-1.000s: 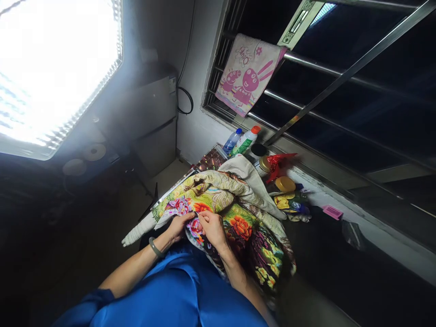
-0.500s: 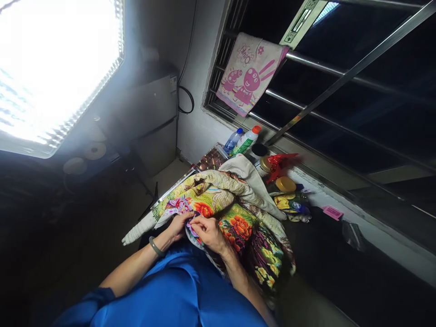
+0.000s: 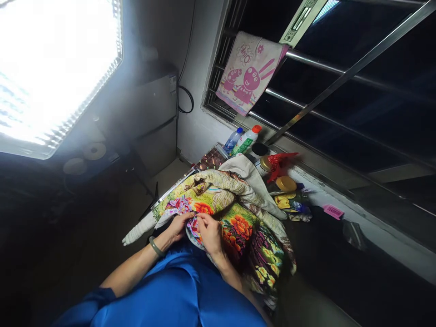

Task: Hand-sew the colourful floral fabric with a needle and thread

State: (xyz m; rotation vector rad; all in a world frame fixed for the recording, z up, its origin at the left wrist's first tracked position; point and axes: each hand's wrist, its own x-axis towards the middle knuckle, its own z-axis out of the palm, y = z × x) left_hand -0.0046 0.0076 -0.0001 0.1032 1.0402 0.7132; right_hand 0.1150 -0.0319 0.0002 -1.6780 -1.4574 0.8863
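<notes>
A large cross-stitch cloth (image 3: 242,227) with orange, pink and yellow flowers lies in folds in front of me, its near edge over my lap. My left hand (image 3: 177,226), a bangle on its wrist, grips that near edge between thumb and fingers. Just to the right, my right hand (image 3: 210,231) is closed in a pinch close over the stitched flowers. Whatever sits between its fingertips is too small to make out. The fingertips of both hands almost meet. A pale rolled end of the cloth (image 3: 139,230) sticks out at the left.
A bright lamp (image 3: 57,68) glares at upper left. Beyond the cloth stand a blue-capped bottle (image 3: 233,141), a red-capped bottle (image 3: 245,141) and jars with a gold lid (image 3: 286,184), beside a red plastic bag (image 3: 281,164). A pink towel (image 3: 250,75) hangs on the window bars.
My right hand has shifted slightly up and right, its fingers now turned more upright over the cloth. My left hand and the cloth stay nearly where they were.
</notes>
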